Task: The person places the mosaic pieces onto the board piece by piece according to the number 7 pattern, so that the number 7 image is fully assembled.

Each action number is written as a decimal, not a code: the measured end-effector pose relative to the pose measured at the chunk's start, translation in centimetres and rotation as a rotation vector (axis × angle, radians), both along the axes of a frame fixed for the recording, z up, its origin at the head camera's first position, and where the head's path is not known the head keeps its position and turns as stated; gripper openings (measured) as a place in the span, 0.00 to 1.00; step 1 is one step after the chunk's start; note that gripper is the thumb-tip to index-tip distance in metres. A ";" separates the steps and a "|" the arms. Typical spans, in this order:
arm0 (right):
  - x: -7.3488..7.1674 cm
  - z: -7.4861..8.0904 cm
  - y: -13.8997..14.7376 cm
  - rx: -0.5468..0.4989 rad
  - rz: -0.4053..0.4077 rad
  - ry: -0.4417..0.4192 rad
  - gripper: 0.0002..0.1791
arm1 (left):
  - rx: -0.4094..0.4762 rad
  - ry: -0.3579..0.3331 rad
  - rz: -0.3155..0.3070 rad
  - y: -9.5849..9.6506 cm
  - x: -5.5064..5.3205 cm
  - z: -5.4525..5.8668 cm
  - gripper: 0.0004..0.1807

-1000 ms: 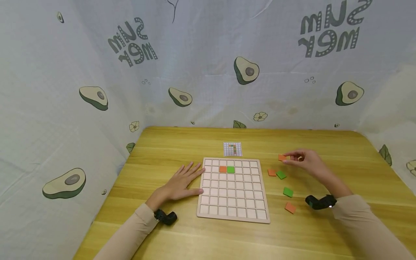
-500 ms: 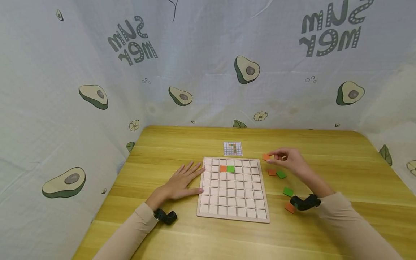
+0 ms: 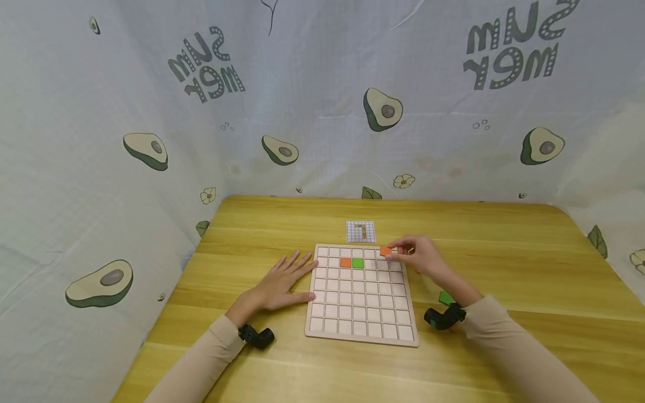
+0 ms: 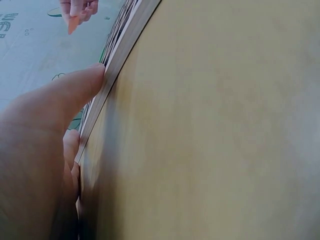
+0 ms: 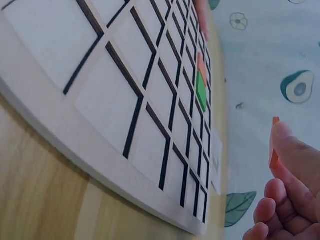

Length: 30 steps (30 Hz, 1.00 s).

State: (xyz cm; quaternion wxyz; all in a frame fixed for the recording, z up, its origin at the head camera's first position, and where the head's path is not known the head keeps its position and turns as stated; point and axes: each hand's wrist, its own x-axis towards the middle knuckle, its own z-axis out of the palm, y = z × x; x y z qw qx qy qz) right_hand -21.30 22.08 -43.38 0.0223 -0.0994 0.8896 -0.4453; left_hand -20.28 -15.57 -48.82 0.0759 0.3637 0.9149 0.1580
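Note:
My right hand (image 3: 420, 254) pinches an orange square tile (image 3: 385, 251) between thumb and fingertips, above the far right part of a pale wooden grid board (image 3: 359, 302). In the right wrist view the held tile (image 5: 274, 145) is raised clear of the board. My left hand (image 3: 279, 284) lies flat with fingers spread, thumb and fingertips touching the board's left edge. One orange tile (image 3: 345, 262) and one green tile (image 3: 358, 262) sit side by side in the grid's second row from the far edge.
A small card (image 3: 360, 231) printed with a coloured grid lies beyond the board. A loose green tile (image 3: 445, 298) rests right of the board, near my right wrist. Other loose tiles there are mostly hidden by my right arm. A printed curtain (image 3: 322, 112) hangs behind the table.
My right hand has moved left with the orange tile, from the table right of the board to over its far right part. The left hand has stayed still.

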 end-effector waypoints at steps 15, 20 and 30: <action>-0.7 -2.3 -2.6 -0.041 0.077 -0.045 0.12 | 0.005 0.003 0.004 -0.2 0.1 -0.2 0.44; -0.7 -2.6 -2.9 -0.029 0.089 -0.061 0.11 | 0.007 0.008 -0.002 -0.1 0.0 -0.3 0.44; -1.0 -3.0 -3.1 0.017 0.081 -0.060 0.12 | -0.002 0.007 -0.003 -0.1 0.0 -0.1 0.45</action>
